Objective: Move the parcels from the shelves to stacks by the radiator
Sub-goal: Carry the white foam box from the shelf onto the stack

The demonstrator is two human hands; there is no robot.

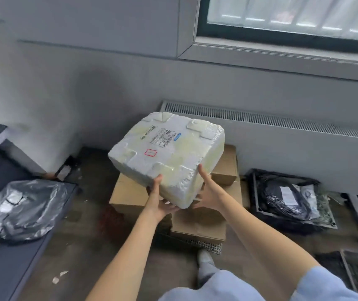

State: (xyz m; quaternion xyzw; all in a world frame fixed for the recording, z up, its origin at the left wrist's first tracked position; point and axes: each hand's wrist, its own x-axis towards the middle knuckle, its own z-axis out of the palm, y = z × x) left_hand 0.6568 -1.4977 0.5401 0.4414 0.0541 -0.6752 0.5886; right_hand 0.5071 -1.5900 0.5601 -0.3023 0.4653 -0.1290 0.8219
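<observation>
Hands: our left hand (160, 203) and right hand (208, 192) grip foam parcel (167, 157) | above 2 cardboard boxes (128, 194) | near radiator (282, 135)

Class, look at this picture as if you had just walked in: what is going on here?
A person holds a white foam parcel wrapped in clear film with both bare hands, the left hand and the right hand gripping its near corner from either side. The parcel is tilted in the air above a stack of brown cardboard boxes on the floor beside the long grey radiator. It has not been set down yet.
</observation>
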